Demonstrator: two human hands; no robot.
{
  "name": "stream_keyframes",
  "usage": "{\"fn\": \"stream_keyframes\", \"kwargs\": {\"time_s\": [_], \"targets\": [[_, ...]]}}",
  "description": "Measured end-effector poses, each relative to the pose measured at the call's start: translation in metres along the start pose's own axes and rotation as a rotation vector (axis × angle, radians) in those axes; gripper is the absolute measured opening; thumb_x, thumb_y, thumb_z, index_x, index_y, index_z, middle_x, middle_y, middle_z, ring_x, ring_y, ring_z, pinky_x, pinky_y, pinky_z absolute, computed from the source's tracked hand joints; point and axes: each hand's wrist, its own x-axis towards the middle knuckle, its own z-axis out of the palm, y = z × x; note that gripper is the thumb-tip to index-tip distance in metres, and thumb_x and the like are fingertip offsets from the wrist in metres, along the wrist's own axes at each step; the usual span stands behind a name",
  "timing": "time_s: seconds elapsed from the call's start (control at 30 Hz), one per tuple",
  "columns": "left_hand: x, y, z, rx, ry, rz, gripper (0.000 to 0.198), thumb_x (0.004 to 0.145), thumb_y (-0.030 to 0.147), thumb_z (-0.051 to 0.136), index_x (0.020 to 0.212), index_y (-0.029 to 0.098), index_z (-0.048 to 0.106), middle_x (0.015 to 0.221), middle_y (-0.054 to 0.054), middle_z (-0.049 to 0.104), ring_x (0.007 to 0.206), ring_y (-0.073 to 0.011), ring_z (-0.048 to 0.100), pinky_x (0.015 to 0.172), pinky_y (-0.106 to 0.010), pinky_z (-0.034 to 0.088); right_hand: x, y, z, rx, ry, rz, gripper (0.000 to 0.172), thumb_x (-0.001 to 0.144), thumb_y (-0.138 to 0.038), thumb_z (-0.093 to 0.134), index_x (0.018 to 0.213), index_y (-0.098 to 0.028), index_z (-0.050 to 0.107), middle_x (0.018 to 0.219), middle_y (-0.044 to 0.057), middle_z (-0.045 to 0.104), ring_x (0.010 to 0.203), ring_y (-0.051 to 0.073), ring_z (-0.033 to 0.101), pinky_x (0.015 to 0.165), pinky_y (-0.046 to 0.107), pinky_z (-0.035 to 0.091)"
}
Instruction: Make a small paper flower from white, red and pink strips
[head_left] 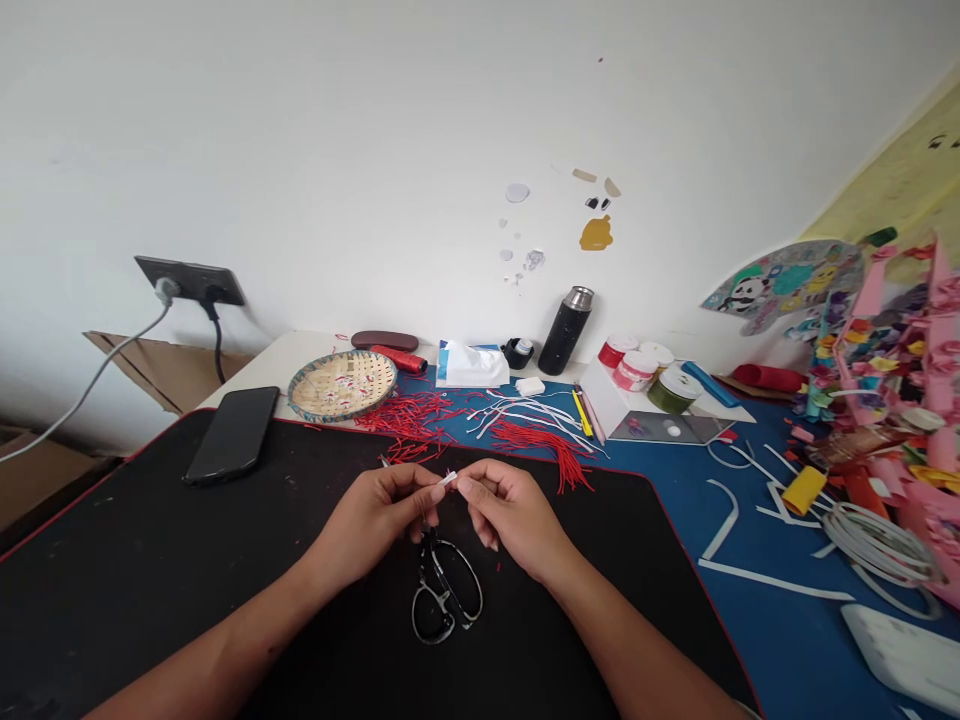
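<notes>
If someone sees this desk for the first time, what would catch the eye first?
Probably the pink craft structure at far right, crowded with colourful pieces. Then the red strands beyond the black mat, and the left hand and right hand pinching a white strip above the scissors.

We count two hands point(442, 515), one pair of scissors point(442, 590), one smartphone point(232, 435), one woven bamboo basket point(343, 385), one vacuum flask point(566, 335) and one tissue packet point(472, 365) at the table.

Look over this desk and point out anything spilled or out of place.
Short red strands lie scattered loose across the blue mat, with some straying onto the black desk pad, like a spill rather than a tidy pile. Loose white strips also sprawl untidily on the mat's right side.
</notes>
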Motion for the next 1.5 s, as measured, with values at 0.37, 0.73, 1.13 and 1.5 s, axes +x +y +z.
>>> {"fn": "stream_keyframes", "kwargs": {"time_s": [0.37, 0.73, 1.13, 1.5], "targets": [[0.004, -0.007, 0.0, -0.148, -0.101, -0.095, 0.048, 0.077, 0.063, 0.077, 0.076, 0.016, 0.07, 0.062, 0.0, 0.068, 0.048, -0.0113, 0.055, 0.046, -0.023, 0.034, -0.002, -0.003, 0.002, -0.017, 0.029, 0.005, 0.039, 0.092, -0.055, 0.065, 0.098, -0.016, 0.067, 0.052, -0.007, 0.053, 0.039, 0.008, 0.043, 0.037, 0.018, 0.032], [0.003, -0.006, 0.0, -0.093, -0.117, -0.09, 0.047, 0.079, 0.062, 0.075, 0.08, 0.016, 0.072, 0.06, 0.0, 0.067, 0.047, -0.0117, 0.055, 0.046, -0.023, 0.034, -0.003, -0.005, 0.002, -0.19, 0.061, -0.04, 0.028, 0.096, -0.045, 0.061, 0.088, -0.018, 0.064, 0.048, -0.008, 0.048, 0.039, 0.008, 0.041, 0.042, 0.02, 0.029], [0.004, -0.012, 0.004, -0.123, -0.135, -0.084, 0.047, 0.079, 0.062, 0.076, 0.081, 0.016, 0.07, 0.061, 0.001, 0.066, 0.049, -0.0113, 0.054, 0.048, -0.023, 0.035, -0.003, -0.004, 0.005, -0.175, 0.097, -0.042, 0.02, 0.093, -0.036, 0.06, 0.081, -0.02, 0.059, 0.048, -0.01, 0.044, 0.038, 0.007, 0.038, 0.041, 0.02, 0.025], [0.003, -0.014, 0.001, -0.345, -0.163, -0.155, 0.043, 0.081, 0.052, 0.08, 0.101, 0.017, 0.066, 0.069, 0.0, 0.072, 0.053, -0.0116, 0.059, 0.05, -0.022, 0.037, -0.002, -0.004, 0.004, -0.219, 0.122, -0.052, 0.026, 0.093, -0.042, 0.062, 0.082, -0.018, 0.063, 0.048, -0.009, 0.044, 0.039, 0.008, 0.039, 0.042, 0.02, 0.027]]}}
